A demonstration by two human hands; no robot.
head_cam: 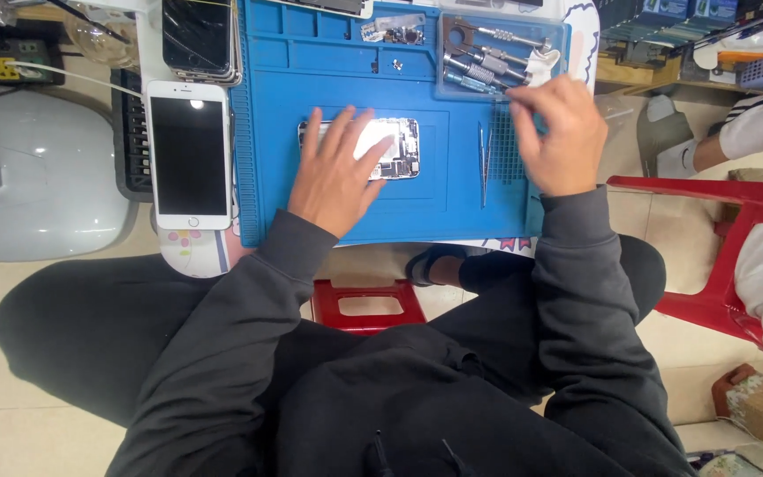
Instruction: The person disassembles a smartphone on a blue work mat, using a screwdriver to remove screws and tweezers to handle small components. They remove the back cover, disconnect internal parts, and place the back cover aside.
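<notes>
A white phone (190, 156) lies face up at nine o'clock, parked off the blue mat (452, 199). The left hand (339, 172) presses flat, fingers spread, on the opened phone (399, 148) at the mat's centre, steadying it and hiding most of its insides. Tweezers (484, 163) wait alongside. At two o'clock the right hand (561, 132) reaches the screwdriver tray (501, 55); its grip faces away, so I cannot tell whether it holds anything.

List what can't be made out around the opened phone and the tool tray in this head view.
- Opened phone: the left hand lies flat over its left half, hiding those parts.
- Right hand: fingertips curl at the clear tool tray; whether they grip a screwdriver cannot be told.
- Small parts at the blue mat top: too small to identify.
- Tweezers: tips too thin to see.
- Stacked phones: cut off by the top edge.
</notes>
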